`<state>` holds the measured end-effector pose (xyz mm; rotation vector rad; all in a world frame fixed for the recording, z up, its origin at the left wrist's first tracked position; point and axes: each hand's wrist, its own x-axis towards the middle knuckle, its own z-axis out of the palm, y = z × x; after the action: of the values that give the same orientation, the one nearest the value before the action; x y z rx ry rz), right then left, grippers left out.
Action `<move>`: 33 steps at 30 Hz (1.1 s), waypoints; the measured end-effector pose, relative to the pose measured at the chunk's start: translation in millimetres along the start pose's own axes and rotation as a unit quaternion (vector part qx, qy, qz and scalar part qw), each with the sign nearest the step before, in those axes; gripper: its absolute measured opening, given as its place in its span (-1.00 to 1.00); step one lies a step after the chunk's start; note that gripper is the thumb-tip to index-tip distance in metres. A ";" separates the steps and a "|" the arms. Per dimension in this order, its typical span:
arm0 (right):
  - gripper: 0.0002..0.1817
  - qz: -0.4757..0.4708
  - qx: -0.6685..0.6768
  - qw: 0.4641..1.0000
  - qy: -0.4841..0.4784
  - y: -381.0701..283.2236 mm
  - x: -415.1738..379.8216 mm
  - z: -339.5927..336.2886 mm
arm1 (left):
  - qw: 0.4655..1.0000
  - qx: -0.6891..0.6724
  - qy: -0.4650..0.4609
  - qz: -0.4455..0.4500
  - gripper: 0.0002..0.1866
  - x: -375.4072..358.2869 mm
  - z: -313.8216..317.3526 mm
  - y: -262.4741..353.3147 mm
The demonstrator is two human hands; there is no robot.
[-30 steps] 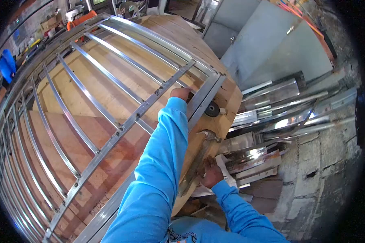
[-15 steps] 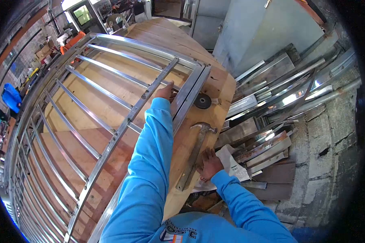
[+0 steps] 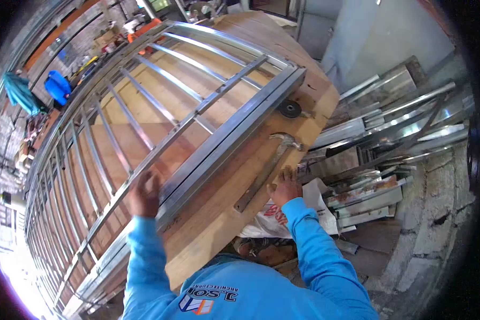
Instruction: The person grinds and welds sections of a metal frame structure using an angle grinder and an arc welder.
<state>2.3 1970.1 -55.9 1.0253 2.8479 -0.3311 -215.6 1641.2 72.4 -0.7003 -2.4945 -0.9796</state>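
Note:
My left hand is over the metal frame of parallel bars, beside its near rail; it is blurred, and its grip cannot be made out. My right hand rests on the edge of the wooden table, fingers apart and holding nothing. Just left of it lies a claw hammer, its head pointing away from me. Farther up the table, near the frame's corner, sits a dark round disc.
Metal profiles and scraps are piled right of the table, against a block wall. A white sack hangs below the table edge. Blue and teal cloths hang at the far left.
My left hand has moved from the frame's far corner back along the near rail towards me. My right hand stays at the table edge. The view has shifted.

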 end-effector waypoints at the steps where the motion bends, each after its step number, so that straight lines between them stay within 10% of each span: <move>1: -0.22 -0.002 -0.016 1.000 0.004 -2.0 -1.1 -3.6 | 0.997 -0.029 0.012 -0.064 -0.77 -24.4 -33.2 -28.7; 5: -0.20 -0.013 0.004 0.999 0.031 6.8 0.0 8.9 | 0.959 0.181 0.090 -0.197 -0.76 -101.8 -149.0 -82.4; 8: -0.27 -0.039 0.009 0.991 0.125 23.4 9.5 36.3 | 0.946 0.038 0.146 -0.286 -0.79 -140.3 -193.2 -129.8; 9: -0.33 -0.037 0.024 0.999 -0.024 14.2 7.6 3.9 | 0.944 0.026 0.157 -0.289 -0.80 -156.5 -208.9 -144.5; 14: -0.44 -0.077 -0.083 0.992 -0.055 67.1 51.7 27.5 | 0.941 0.175 0.260 -0.130 -0.78 -201.1 -224.4 -150.4; 18: -0.49 -0.058 -0.110 0.992 -0.021 31.1 37.5 35.8 | 0.915 0.204 0.283 -0.201 -0.80 -258.4 -299.2 -185.9; 24: -0.52 -0.110 -0.002 0.993 -0.051 -75.1 -108.6 74.6 | 0.738 0.178 0.532 -0.375 -0.83 -396.0 -413.5 -265.7; 33: -0.54 -0.051 -0.009 0.986 -0.158 -96.3 -203.6 105.3 | 0.598 0.254 0.499 -0.574 -0.76 -538.9 -485.1 -417.1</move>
<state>99.2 1747.3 -108.5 0.7477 2.6136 -0.4336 57.8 865.6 -80.5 1.4559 -1.6766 -0.5352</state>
